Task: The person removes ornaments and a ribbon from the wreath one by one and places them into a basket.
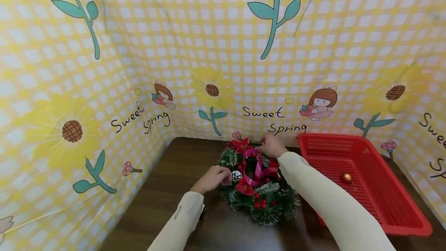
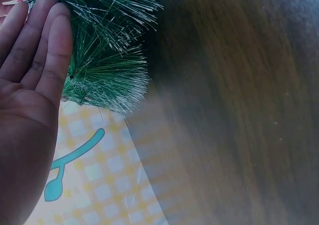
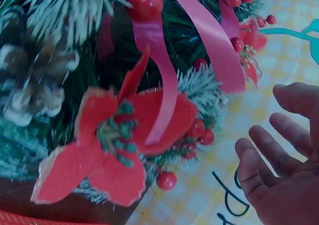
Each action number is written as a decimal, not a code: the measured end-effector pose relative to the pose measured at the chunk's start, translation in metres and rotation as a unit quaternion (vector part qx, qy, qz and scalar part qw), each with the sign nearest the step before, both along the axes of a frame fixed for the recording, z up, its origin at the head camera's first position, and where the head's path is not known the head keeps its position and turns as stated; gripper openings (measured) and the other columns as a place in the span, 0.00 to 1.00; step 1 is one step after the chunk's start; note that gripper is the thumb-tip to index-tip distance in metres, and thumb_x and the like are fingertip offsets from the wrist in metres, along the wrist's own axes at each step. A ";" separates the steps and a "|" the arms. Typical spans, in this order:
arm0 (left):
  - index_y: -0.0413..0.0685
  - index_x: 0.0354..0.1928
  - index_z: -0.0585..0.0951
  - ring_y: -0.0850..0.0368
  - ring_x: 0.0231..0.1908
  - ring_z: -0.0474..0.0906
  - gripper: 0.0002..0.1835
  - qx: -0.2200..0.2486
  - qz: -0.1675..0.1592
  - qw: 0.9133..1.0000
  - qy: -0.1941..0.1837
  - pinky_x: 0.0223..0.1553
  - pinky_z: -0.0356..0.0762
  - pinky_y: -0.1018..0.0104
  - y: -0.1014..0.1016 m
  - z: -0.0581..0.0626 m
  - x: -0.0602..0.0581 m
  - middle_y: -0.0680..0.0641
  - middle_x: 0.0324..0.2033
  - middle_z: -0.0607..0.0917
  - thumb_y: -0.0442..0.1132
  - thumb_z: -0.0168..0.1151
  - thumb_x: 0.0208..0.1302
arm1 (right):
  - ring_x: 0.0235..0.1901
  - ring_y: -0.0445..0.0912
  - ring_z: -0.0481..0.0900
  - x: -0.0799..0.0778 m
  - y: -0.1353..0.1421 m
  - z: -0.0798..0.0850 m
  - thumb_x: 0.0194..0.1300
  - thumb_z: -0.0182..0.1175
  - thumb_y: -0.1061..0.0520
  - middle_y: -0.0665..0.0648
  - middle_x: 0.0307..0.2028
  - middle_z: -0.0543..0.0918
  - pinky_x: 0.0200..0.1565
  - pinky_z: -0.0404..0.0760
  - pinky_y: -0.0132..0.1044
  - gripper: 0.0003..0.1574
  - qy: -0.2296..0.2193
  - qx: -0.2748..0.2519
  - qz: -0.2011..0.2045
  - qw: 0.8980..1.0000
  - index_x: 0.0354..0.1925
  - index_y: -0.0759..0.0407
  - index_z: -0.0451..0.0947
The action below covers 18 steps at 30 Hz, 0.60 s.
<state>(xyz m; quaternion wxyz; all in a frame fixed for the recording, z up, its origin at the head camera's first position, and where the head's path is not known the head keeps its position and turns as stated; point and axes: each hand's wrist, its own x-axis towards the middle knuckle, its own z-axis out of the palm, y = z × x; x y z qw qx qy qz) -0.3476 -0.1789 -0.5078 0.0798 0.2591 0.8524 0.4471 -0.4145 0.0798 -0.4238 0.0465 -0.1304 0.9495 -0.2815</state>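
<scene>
A green wreath [image 1: 266,212] with frosted needles lies on the table, dressed with red flowers [image 1: 245,187], red berries [image 1: 259,204] and a pine cone [image 1: 237,176]. A magenta ribbon [image 1: 259,165] loops over its middle. My left hand [image 1: 213,178] is at the wreath's left side by the pine cone; in the left wrist view its fingers [image 2: 59,43] extend against the needles. Past the wreath's far right edge is my right hand [image 1: 273,146]. Its loosely bent fingers [image 3: 269,150] hold nothing in the right wrist view, beside a red flower [image 3: 117,135] and berries.
A red plastic basket [image 1: 393,220] stands right of the wreath, with a shiny gold ball [image 1: 347,177] inside. The dark wooden table [image 1: 163,173] meets a yellow checked cloth [image 1: 223,49] hanging at the back and sides. My right forearm reaches past the basket's left side.
</scene>
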 end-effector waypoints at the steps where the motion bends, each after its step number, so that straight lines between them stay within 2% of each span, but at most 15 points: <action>1: 0.41 0.28 0.82 0.51 0.28 0.80 0.21 0.001 0.001 1.000 -0.002 0.33 0.79 0.60 0.000 0.000 0.001 0.47 0.26 0.83 0.37 0.41 0.74 | 0.42 0.53 0.78 -0.001 -0.002 -0.002 0.62 0.62 0.57 0.62 0.46 0.79 0.43 0.76 0.48 0.22 0.006 0.013 0.008 1.000 0.52 0.66 0.75; 6: 0.41 0.28 0.82 0.51 0.28 0.80 0.21 0.001 0.004 1.000 -0.002 0.33 0.79 0.60 0.001 0.002 0.002 0.47 0.26 0.83 0.37 0.41 0.74 | 0.53 0.58 0.73 -0.004 -0.015 -0.008 0.60 0.63 0.57 0.66 0.54 0.76 0.51 0.72 0.49 0.31 0.011 0.069 0.034 0.997 0.59 0.67 0.71; 11: 0.41 0.28 0.81 0.52 0.29 0.80 0.21 -0.003 0.005 1.000 -0.006 0.33 0.79 0.61 0.001 0.002 0.002 0.48 0.26 0.83 0.38 0.41 0.74 | 0.55 0.59 0.70 -0.004 -0.024 -0.010 0.58 0.63 0.57 0.65 0.53 0.77 0.54 0.68 0.49 0.29 -0.002 0.109 0.048 0.993 0.58 0.64 0.74; 13: 0.41 0.28 0.81 0.52 0.29 0.80 0.21 -0.002 0.005 1.000 -0.009 0.33 0.78 0.60 0.001 0.002 0.002 0.48 0.26 0.83 0.38 0.41 0.74 | 0.51 0.58 0.72 -0.005 -0.026 -0.010 0.58 0.62 0.57 0.62 0.45 0.80 0.54 0.67 0.48 0.22 -0.001 0.124 0.057 0.991 0.51 0.64 0.78; 16: 0.41 0.28 0.81 0.52 0.28 0.80 0.21 0.001 0.005 1.000 -0.011 0.33 0.79 0.60 0.000 0.001 0.002 0.48 0.26 0.83 0.38 0.41 0.74 | 0.40 0.55 0.74 -0.007 -0.028 -0.012 0.57 0.60 0.59 0.56 0.27 0.79 0.56 0.64 0.48 0.07 -0.001 0.152 0.078 0.985 0.28 0.63 0.80; 18: 0.41 0.27 0.81 0.51 0.28 0.80 0.21 0.002 0.005 1.000 -0.012 0.33 0.79 0.60 0.000 0.002 0.002 0.47 0.26 0.83 0.38 0.41 0.74 | 0.33 0.52 0.73 -0.008 -0.029 -0.012 0.56 0.59 0.60 0.53 0.18 0.73 0.58 0.61 0.49 0.14 -0.009 0.163 0.084 0.983 0.16 0.59 0.72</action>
